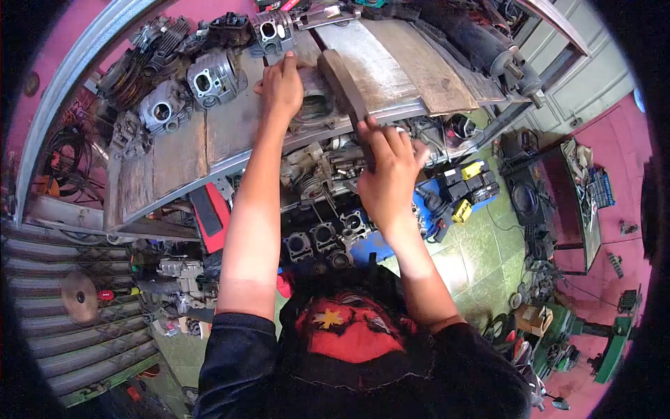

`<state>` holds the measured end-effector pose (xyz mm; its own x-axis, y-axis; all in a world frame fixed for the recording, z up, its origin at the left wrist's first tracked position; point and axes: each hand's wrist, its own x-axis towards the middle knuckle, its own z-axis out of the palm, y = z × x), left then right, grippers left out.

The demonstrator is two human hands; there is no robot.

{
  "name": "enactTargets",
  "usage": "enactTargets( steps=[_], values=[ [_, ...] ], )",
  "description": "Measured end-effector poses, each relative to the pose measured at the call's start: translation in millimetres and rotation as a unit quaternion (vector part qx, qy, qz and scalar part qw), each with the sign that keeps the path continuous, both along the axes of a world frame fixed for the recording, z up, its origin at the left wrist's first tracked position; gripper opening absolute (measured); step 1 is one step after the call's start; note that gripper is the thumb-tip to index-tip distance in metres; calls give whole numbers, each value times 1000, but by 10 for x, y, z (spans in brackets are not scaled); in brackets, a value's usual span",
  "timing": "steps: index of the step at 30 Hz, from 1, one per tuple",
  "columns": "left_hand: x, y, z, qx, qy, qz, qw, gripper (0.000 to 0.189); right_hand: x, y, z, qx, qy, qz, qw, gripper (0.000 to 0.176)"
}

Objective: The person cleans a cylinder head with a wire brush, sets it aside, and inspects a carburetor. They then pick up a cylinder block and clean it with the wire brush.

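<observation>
My right hand (pixel 392 157) is wrapped round the lower end of a long, flat, dark bar-like tool (pixel 342 85), which slants up and left over the bench. The tool's upper end lies over the right side of a grey metal engine part (pixel 315 105) at the front edge of the wooden bench top (pixel 230 129). My left hand (pixel 282 87) is at that part's left side, its fingers curled at the upper edge; whether they grip it is hard to see. Cylinder heads (pixel 209 80) stand on the bench to the left of my left hand.
A muffler (pixel 504 61) lies at the bench's right end. Below the bench are cylinder blocks (pixel 324 236), a red box (pixel 211 216) and black-and-yellow battery-like boxes (pixel 463 209). A dark cabinet (pixel 565 209) stands at the right. A metal frame post (pixel 52 91) rises at the left.
</observation>
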<state>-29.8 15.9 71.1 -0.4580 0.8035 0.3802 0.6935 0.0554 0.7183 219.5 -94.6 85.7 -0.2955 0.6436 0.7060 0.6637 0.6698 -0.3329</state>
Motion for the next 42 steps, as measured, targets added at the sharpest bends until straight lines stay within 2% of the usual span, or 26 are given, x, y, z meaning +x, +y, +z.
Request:
enactTargets(
  steps=[2, 6, 8, 13, 16, 19, 23, 24, 25, 27, 29, 32, 34, 35, 37, 38, 39, 41, 42],
  values=[
    [50, -29, -2, -12, -9, -19, 1000, 63, -106, 149, 40, 4, 30, 5, 1000, 66],
    [30, 3, -64, 39, 14, 16, 999, 67, -492, 724, 288, 35, -2, 13, 999, 53],
    [18, 23, -97, 44, 6, 26, 999, 68, -537, 800, 421, 15, -83, 23, 996, 50],
    [140, -142, 71, 30, -147, 81, 985, 74, 34, 90, 340, 23, -57, 57, 996, 55],
    [53, 0, -67, 35, -137, 138, 980, 78, 56, 22, 330, 31, -52, 57, 997, 58],
    [67, -77, -37, 52, -163, 94, 981, 80, -203, 407, 405, 34, -79, 32, 996, 57],
    [66, -52, -99, 54, -157, 85, 982, 80, -419, 744, 494, 14, -102, 48, 994, 53],
    [71, -23, -124, 71, -165, 113, 977, 80, -436, 756, 484, 10, -103, 57, 993, 54],
    [58, 5, -142, 87, -173, 140, 971, 80, -391, 683, 434, 12, -102, 58, 993, 54],
    [-2, 49, -193, 88, -200, 118, 969, 79, -146, 330, 226, 50, -37, 88, 994, 60],
    [-37, 38, -199, 86, -229, 97, 965, 79, 43, 24, 25, 10, -12, 48, 999, 66],
    [-95, 26, -192, 46, -185, 39, 981, 75, 265, -201, -241, -42, 26, 14, 999, 71],
    [-151, 81, -248, 158, -147, -144, 966, 60, 329, -207, -444, -47, 46, -4, 998, 72],
    [-158, 52, -256, 157, -148, -145, 966, 60, 356, -219, -516, -51, 66, -22, 996, 73],
    [-77, -138, -82, 131, 104, -183, 969, 44, 417, -253, -478, -65, 81, -21, 994, 75],
    [-30, -243, -8, 139, 71, -204, 966, 35, 468, -227, -523, -72, 104, -21, 992, 75],
    [23, -303, 61, 141, 72, -205, 966, 35, 503, -190, -552, -76, 129, -22, 988, 76],
    [167, -361, 129, 60, 186, -67, 978, 41, 552, -195, -578, -78, 136, -28, 987, 75],
    [260, -363, 126, 59, 186, -71, 978, 41, 575, -195, -591, -76, 134, -32, 987, 76]
  ],
)
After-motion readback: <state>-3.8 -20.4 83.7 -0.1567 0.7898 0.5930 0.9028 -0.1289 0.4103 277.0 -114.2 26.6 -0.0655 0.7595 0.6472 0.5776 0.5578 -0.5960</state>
